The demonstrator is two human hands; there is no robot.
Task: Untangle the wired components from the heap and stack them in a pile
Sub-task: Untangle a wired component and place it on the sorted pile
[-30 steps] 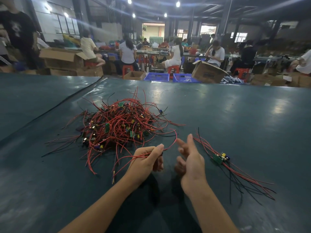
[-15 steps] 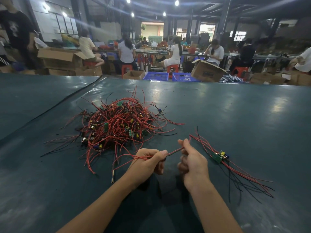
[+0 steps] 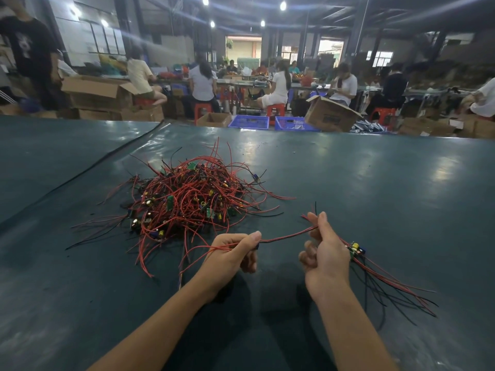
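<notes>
On the left half of the worktop, toward its middle, the heap of red and black wired components lies tangled, with loose ends sticking out on every side. At the near edge of the heap, your left hand is curled round a few red strands and grips them. One red wire is stretched from that hand to the other. Its long axis runs left to right across the worktop and rises slightly to the right. Your right hand pinches the wire's far end between thumb and forefinger, with the other fingers curled in. Just beside that hand, the sorted pile has its circuit board at the far end, and its wires fan toward the worktop's near right corner.
</notes>
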